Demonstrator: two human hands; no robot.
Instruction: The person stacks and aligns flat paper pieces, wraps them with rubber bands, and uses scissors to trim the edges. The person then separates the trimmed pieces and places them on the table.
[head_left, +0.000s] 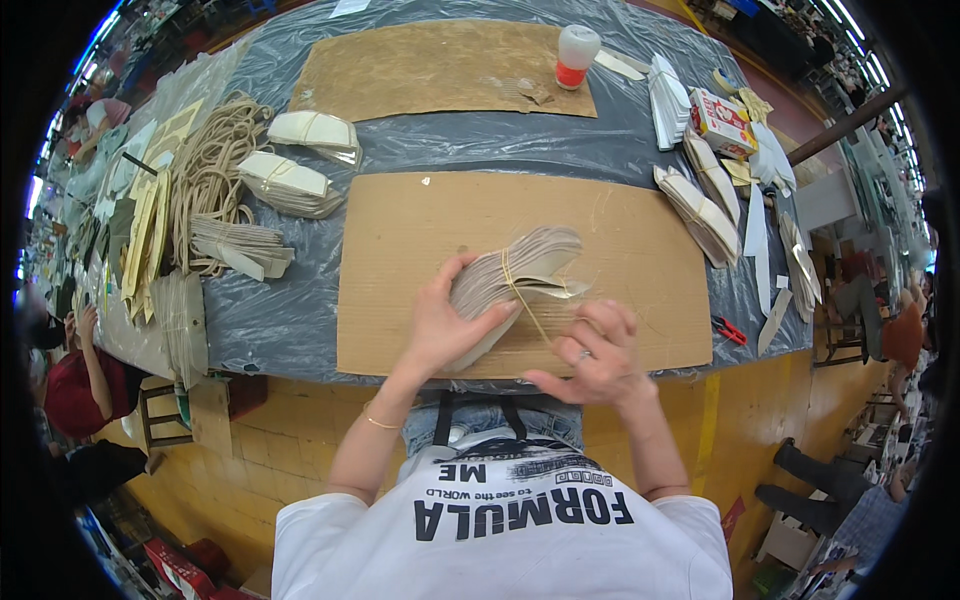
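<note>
My left hand (445, 328) grips a thick bundle of beige, sole-shaped pieces (482, 284) from its left side, thumb across the near edge. The pieces stand stacked face to face and fan apart at the far right end. A thin yellowish band (533, 318) loops around the bundle's middle and stretches toward my right hand (598, 358). That hand, slightly blurred, has curled fingers pinching the band's end, thumb reaching left. Beneath both hands lies a brown cardboard sheet (640, 265) on the table.
Banded bundles (290, 183) and a heap of beige cord (215, 180) lie at the left. More bundles (700, 215), a printed box (722, 122) and red-handled snippers (729, 330) lie right. A white-and-red bottle (575, 57) stands on the far cardboard (430, 65).
</note>
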